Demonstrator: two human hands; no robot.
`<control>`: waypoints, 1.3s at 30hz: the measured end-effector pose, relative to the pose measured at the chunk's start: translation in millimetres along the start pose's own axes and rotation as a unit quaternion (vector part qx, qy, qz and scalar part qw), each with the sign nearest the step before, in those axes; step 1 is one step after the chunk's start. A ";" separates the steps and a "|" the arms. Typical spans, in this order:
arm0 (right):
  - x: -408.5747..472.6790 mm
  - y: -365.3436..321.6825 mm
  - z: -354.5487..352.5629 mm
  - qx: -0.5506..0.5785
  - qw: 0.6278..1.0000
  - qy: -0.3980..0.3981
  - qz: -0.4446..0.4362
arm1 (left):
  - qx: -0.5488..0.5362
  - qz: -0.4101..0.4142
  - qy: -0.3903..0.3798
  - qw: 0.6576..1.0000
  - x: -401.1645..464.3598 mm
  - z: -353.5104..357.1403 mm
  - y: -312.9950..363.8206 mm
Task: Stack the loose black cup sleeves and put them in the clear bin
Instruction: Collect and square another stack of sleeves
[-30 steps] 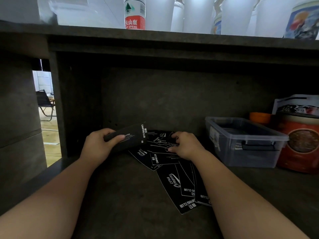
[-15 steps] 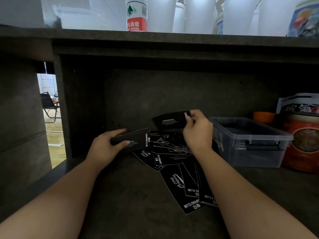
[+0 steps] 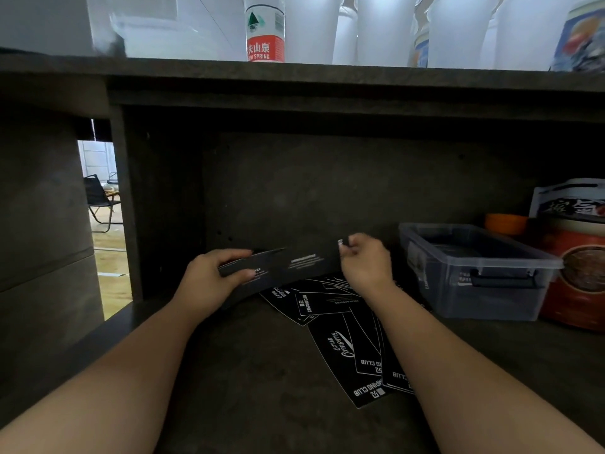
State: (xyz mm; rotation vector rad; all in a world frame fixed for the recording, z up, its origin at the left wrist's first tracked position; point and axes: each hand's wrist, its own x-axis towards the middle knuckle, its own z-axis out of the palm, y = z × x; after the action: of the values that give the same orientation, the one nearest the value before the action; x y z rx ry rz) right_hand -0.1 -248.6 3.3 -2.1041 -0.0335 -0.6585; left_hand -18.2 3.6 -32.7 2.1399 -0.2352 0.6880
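Observation:
Several flat black cup sleeves (image 3: 352,348) with white lettering lie scattered on the dark shelf. My left hand (image 3: 209,283) grips a small stack of sleeves (image 3: 258,270) above the shelf. My right hand (image 3: 366,263) pinches the right end of another black sleeve (image 3: 311,262), held against the top of that stack. The clear bin (image 3: 474,273) with a black handle stands to the right of my right hand, open at the top, its contents hard to make out.
A red round tin (image 3: 579,276) and an orange lid (image 3: 505,224) stand right of the bin, a printed pack (image 3: 569,201) behind them. The upper shelf (image 3: 294,73) carries a water bottle (image 3: 264,31) and white cups. A gap at left shows a folding chair.
My right hand lifted one sleeve from the pile and carried it left onto the stack in my left hand. My left hand rose slightly with its stack.

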 end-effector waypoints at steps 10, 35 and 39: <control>-26.9 -20.1 22.5 -0.085 0.968 -0.209 -0.114 | -0.014 0.053 0.022 0.998 -5.9 10.0 18.4; -44.5 -25.3 31.9 -0.220 0.928 -0.184 -0.240 | -0.112 -0.161 0.090 0.976 -5.6 7.4 16.0; -38.5 -20.0 27.9 -0.220 0.926 -0.188 -0.241 | -0.093 -0.128 0.021 0.987 -12.2 1.2 20.3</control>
State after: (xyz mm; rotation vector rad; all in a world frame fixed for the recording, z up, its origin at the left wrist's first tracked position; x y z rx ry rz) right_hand -26.1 -206.7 -12.0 -2.6645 -0.6956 -0.5647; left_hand -36.0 -10.8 -26.2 1.9313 0.0001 0.5385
